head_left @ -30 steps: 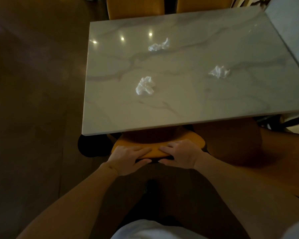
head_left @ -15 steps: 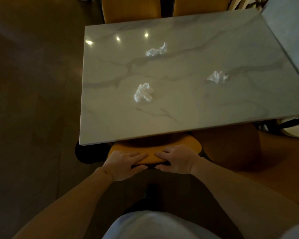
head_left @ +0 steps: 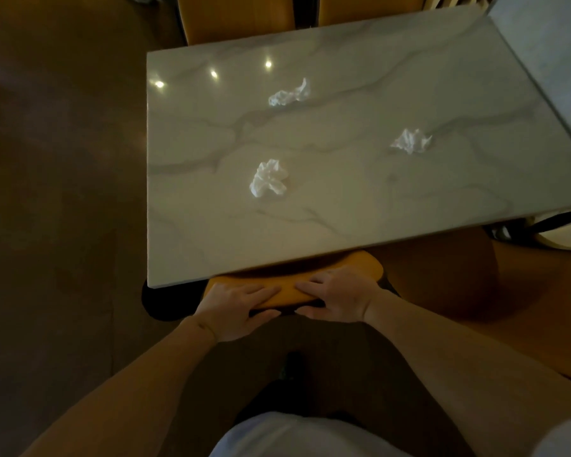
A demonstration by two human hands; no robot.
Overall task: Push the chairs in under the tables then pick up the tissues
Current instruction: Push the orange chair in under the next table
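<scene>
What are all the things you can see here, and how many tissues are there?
table: one, grey-white marble top, in the middle of the view.
tissues: three, white, crumpled, on the table: one near the front, one farther back, one to the right.
near chair: one, orange, its back top sticking out from under the near table edge.
far chairs: two, orange, past the far table edge, one left, one right.
second table: one, grey, top right corner, only partly in view.
floor: brown, dark, left of the table.
left hand: gripping the near chair's back.
right hand: gripping the same chair back, beside the left.
</scene>
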